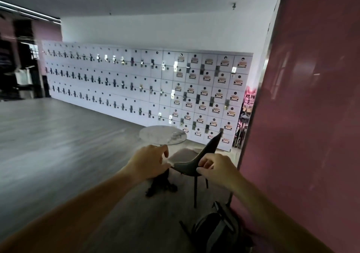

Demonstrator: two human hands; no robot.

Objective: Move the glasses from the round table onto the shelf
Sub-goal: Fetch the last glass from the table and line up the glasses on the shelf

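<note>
Before the round table, our left hand and right hand hover with fingers loosely curled, clamped on nothing, by a dark chair. We cannot make out any glasses on the blurred tabletop.

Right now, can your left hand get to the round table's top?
Probably not yet. The left hand is at the dark chair's backrest, and the round table stands beyond it. Nothing blocks the left side, so a step forward should do.

You stood facing a round marble-topped table on the grey wood floor; its blurred top showed nothing discernible.
</note>
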